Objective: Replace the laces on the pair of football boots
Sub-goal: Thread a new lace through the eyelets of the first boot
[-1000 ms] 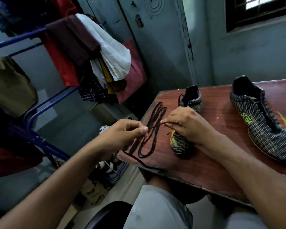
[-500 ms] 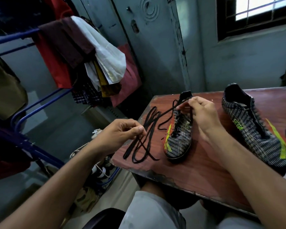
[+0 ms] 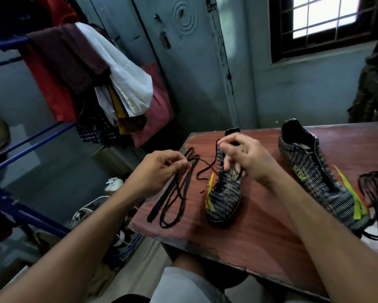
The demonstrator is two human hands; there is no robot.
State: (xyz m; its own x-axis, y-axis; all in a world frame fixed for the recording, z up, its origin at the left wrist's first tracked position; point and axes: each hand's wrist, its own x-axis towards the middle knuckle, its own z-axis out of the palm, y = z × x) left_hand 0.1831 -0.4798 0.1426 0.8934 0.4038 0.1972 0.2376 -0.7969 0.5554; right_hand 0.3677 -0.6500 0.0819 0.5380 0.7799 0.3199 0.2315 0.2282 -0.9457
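The left grip [image 3: 161, 169] pinches a black lace [image 3: 172, 193] between thumb and fingertips. The right grip [image 3: 240, 156] pinches the lace of the left boot [image 3: 224, 197] on the bench [image 3: 260, 226].

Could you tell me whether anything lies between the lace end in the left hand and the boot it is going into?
Nothing visible does. The left hand pinches the black lace, and only bare table lies between it and the near boot. The right hand grips that boot at its lace holes.
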